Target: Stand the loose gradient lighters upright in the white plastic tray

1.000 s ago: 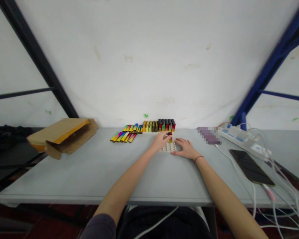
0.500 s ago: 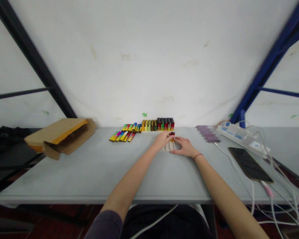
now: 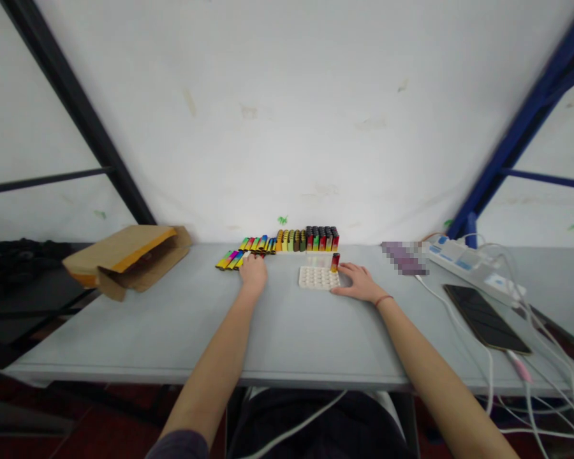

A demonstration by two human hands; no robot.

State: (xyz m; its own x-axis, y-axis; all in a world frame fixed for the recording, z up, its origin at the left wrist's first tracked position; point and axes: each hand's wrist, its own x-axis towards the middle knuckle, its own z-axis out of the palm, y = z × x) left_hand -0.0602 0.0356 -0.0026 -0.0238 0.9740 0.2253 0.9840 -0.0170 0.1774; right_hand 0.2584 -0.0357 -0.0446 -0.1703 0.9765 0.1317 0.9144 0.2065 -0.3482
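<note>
My left hand (image 3: 253, 273) is over the right end of the front row of colourful lighters (image 3: 228, 260) lying on the table. Its fingers are bunched together, and whatever they hold is hidden. A white tray (image 3: 316, 278) with rows of round holes lies in the middle. One red lighter with a black top (image 3: 335, 262) stands upright at its back right corner. Around the tray's right edge my right hand (image 3: 360, 283) rests open, thumb at the front corner and forefinger beside the red lighter.
Upright lighters with black tops (image 3: 322, 239) and yellow to brown ones (image 3: 291, 241) stand in blocks by the wall. An opened cardboard box (image 3: 124, 255) lies left. On the right are a phone (image 3: 485, 319), a partly blurred purple item (image 3: 402, 256), a power strip (image 3: 478, 271) and white cables.
My left hand has left the red lighter at the tray and moved left to the lying lighters. The tray now shows uncovered. My right hand has stayed at the tray's right edge.
</note>
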